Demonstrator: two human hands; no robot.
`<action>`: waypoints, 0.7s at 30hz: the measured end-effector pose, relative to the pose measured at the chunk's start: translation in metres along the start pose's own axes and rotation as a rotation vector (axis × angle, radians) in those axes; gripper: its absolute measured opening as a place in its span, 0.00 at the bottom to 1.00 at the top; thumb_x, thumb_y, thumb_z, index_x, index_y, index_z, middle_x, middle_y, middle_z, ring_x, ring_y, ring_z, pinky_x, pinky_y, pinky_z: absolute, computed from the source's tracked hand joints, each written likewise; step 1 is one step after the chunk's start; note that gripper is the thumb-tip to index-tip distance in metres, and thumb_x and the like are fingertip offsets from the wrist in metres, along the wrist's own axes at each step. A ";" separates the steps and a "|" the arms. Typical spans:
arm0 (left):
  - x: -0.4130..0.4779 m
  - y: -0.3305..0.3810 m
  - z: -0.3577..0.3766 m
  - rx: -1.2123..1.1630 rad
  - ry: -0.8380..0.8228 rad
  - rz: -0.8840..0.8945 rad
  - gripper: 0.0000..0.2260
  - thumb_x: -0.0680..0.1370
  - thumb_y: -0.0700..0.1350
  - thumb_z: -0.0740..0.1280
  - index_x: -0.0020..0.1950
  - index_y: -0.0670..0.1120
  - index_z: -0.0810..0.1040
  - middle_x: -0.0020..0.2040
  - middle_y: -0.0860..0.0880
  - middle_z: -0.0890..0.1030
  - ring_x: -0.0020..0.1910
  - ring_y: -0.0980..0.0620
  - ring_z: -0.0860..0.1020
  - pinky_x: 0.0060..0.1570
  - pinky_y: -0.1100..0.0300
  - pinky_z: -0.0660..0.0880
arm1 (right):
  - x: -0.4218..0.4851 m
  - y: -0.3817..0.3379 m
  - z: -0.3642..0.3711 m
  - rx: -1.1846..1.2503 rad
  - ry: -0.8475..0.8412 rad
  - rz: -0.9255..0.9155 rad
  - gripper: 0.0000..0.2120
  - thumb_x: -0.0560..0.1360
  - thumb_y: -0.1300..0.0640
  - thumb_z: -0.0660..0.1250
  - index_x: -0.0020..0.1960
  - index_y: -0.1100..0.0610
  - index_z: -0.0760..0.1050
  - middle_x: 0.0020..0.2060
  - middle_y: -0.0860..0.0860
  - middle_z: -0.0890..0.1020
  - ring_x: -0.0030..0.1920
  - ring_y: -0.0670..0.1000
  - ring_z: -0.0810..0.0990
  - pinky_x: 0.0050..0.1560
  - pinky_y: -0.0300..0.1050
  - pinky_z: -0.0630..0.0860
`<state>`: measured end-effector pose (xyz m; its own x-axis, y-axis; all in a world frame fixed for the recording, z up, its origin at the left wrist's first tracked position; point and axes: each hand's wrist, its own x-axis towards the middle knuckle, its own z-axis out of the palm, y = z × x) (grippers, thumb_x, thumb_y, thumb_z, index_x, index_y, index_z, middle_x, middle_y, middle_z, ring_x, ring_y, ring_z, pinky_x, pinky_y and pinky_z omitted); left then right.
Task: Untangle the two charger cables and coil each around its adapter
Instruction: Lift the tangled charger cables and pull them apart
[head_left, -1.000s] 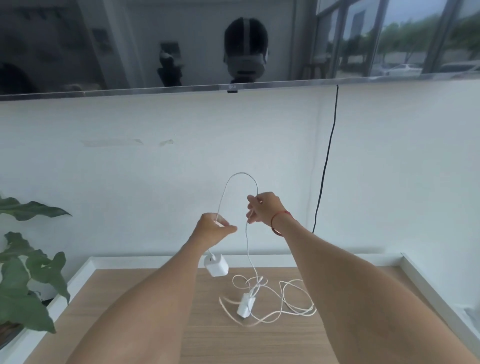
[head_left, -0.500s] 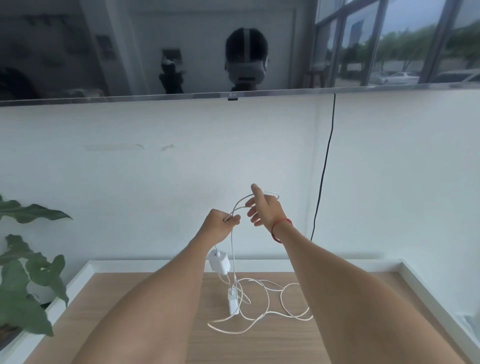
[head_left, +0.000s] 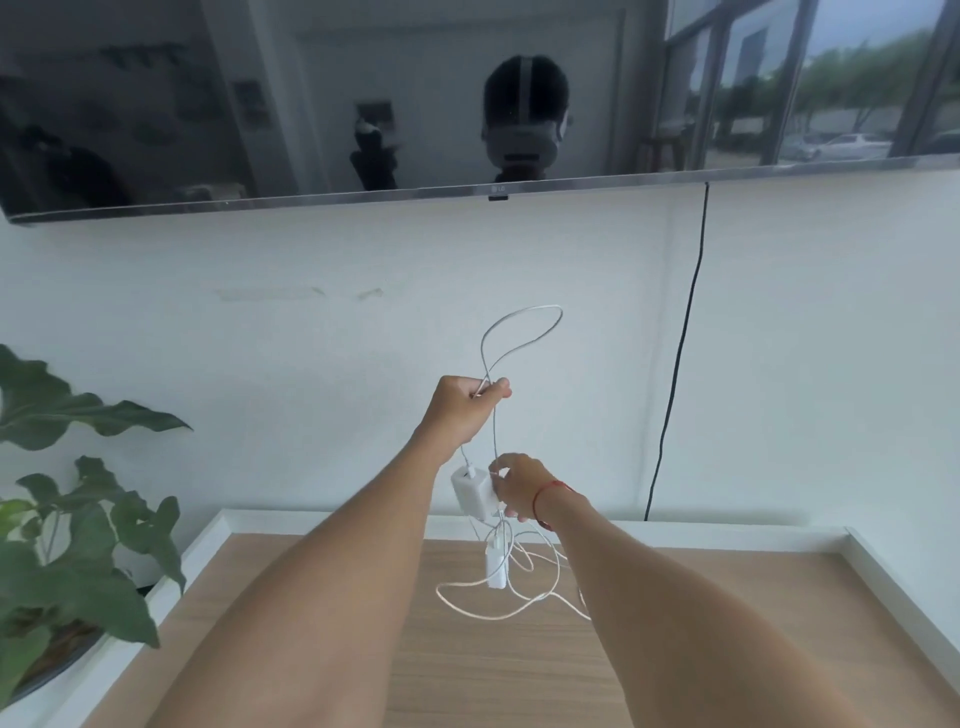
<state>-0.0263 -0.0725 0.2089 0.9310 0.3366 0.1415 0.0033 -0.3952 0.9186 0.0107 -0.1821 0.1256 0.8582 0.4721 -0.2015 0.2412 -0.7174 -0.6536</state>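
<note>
The left hand (head_left: 462, 410) is raised in front of the white wall (head_left: 311, 364), above the table (head_left: 467, 675), its fingers closed around a white cable (head_left: 519, 332). Above the fist the cable rises in a loop; below it, one strand runs down to the upper adapter (head_left: 472, 491), which hangs in the air just above the table's far edge.

The right hand (head_left: 519, 486) is lower, just beside that adapter on its right, touching it. Its fingers are curled in at the cable beside the adapter, but whether they are pinching the cable or only resting against the adapter cannot be told. A red string (head_left: 550, 493) circles this wrist.

Below the upper adapter hangs a second adapter (head_left: 496, 564), upright, its lower end at or just above the table; contact cannot be told. The rest of the cabling (head_left: 524, 603) spreads from it in tangled loops on the wood, near the table's far edge, partly hidden by the right forearm.

A plant (head_left: 78, 519) stands left of the table. A television (head_left: 363, 104) hangs on the wall above, and a black cord (head_left: 680, 364) drops from it to the table's far right.
</note>
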 end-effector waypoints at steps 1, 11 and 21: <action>0.000 0.000 -0.001 0.013 0.009 -0.004 0.14 0.78 0.50 0.67 0.37 0.44 0.81 0.25 0.53 0.67 0.20 0.56 0.58 0.21 0.67 0.56 | 0.001 -0.002 0.000 0.003 0.034 -0.031 0.10 0.78 0.54 0.56 0.50 0.58 0.73 0.42 0.56 0.80 0.42 0.59 0.82 0.44 0.49 0.79; -0.006 -0.049 -0.015 0.323 0.039 -0.125 0.09 0.72 0.46 0.73 0.50 0.44 0.84 0.50 0.47 0.83 0.47 0.52 0.79 0.48 0.63 0.72 | 0.003 -0.006 -0.037 0.201 0.181 -0.060 0.13 0.78 0.54 0.54 0.44 0.58 0.75 0.36 0.53 0.81 0.33 0.53 0.80 0.41 0.46 0.77; -0.016 -0.062 0.009 0.357 -0.100 -0.223 0.10 0.72 0.49 0.72 0.51 0.47 0.83 0.42 0.51 0.79 0.31 0.56 0.72 0.28 0.65 0.64 | 0.002 -0.029 -0.075 -0.041 0.217 -0.048 0.15 0.80 0.54 0.53 0.51 0.59 0.76 0.45 0.54 0.83 0.45 0.57 0.84 0.48 0.48 0.77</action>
<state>-0.0384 -0.0608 0.1461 0.9238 0.3699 -0.0988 0.3183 -0.5986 0.7351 0.0393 -0.1991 0.1983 0.9216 0.3881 -0.0059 0.2988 -0.7190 -0.6275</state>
